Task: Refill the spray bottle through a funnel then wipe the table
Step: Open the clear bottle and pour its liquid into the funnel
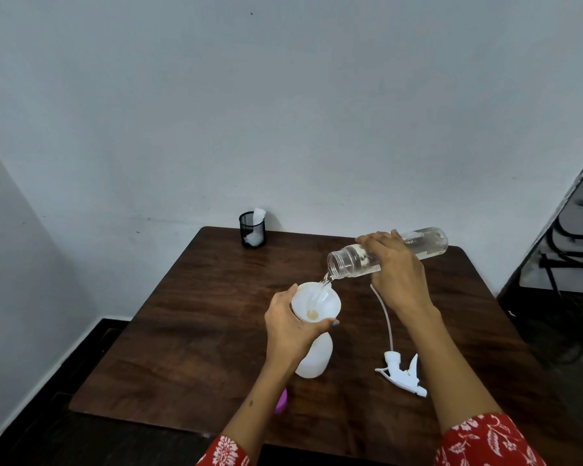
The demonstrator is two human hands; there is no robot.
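Pouring stage: left hand [292, 326] grips the funnel [317, 302] seated in the white spray bottle [315, 359] at mid-table, while right hand [396, 264] grips the tilted clear water bottle [428, 242]. Good practice probably means a thin stream aimed at the funnel's centre and a firmly steadied neck.

dark wood table [196, 331] in pale-walled [283, 112] corner (blk skirting [81, 351] at btm)
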